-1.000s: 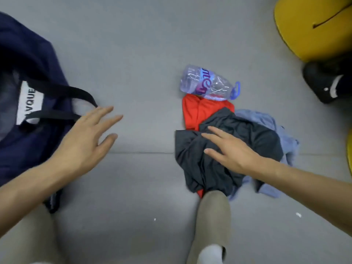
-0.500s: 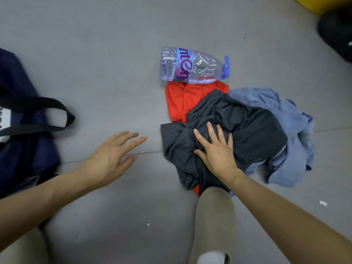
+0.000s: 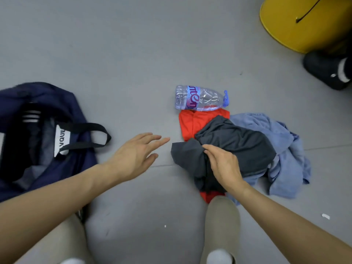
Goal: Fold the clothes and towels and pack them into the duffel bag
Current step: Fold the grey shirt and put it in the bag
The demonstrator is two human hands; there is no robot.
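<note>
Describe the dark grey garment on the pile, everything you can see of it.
The dark grey garment is soft, matte cloth, crumpled and unfolded, topping the pile on the floor. It overlaps the red garment beneath and the blue garment beside it. The right hand grips a bunched fold near its edge; the left hand is open, close by, not touching.

The right hand (image 3: 224, 168) grips the dark grey garment (image 3: 240, 143), left hand (image 3: 133, 157) spread nearby.
</note>
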